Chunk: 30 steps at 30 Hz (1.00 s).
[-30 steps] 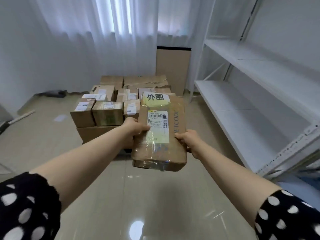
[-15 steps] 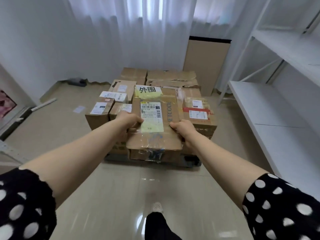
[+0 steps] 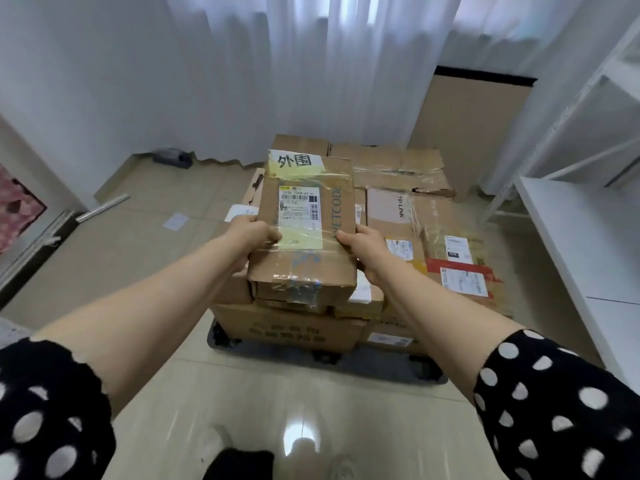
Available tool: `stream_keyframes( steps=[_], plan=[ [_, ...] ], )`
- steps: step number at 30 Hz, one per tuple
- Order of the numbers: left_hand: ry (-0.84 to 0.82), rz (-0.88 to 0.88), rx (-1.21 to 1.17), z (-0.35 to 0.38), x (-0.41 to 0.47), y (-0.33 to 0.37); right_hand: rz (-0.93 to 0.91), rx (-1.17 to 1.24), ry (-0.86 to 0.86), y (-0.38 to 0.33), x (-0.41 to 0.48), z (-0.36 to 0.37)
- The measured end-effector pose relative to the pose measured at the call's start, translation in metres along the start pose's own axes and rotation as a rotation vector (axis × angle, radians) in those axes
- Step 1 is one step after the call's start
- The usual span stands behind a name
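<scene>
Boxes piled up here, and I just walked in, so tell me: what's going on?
A person grips a taped cardboard box by its sides, left hand on one, right hand on the other. It is right over the stack of parcels on a low wheeled cart; whether it rests there is unclear.

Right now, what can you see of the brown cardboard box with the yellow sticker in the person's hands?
The brown cardboard box is oblong, worn and dented, wrapped in shiny clear tape. Its top carries a white barcode label, a yellow sticker with black characters at the far end, and letters along the right edge. It lies flat above the pile of cardboard parcels. The left hand grips its left side, the right hand its right side.
</scene>
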<state>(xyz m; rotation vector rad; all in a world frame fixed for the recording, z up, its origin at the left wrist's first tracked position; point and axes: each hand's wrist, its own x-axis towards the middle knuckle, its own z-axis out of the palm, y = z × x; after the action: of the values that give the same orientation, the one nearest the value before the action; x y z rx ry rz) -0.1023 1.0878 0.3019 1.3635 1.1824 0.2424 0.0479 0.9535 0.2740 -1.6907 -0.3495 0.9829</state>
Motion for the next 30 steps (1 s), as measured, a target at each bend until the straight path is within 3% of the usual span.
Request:
stream_keyframes(
  steps=[7, 13, 25, 30],
  plan=[
    [-0.195, 0.06, -0.024, -0.075, 0.095, 0.04, 0.027, 0.088, 0.142, -0.033, 0.075, 0.083],
    [-0.251, 0.108, -0.001, -0.135, 0.173, 0.075, 0.018, 0.176, 0.217, -0.065, 0.129, 0.151],
    [-0.199, 0.066, 0.057, -0.151, 0.305, 0.104, 0.032, 0.201, 0.134, -0.104, 0.254, 0.179],
    [-0.331, -0.049, 0.078, -0.153, 0.353, 0.104, 0.131, 0.19, 0.124, -0.108, 0.296, 0.183]
  ],
)
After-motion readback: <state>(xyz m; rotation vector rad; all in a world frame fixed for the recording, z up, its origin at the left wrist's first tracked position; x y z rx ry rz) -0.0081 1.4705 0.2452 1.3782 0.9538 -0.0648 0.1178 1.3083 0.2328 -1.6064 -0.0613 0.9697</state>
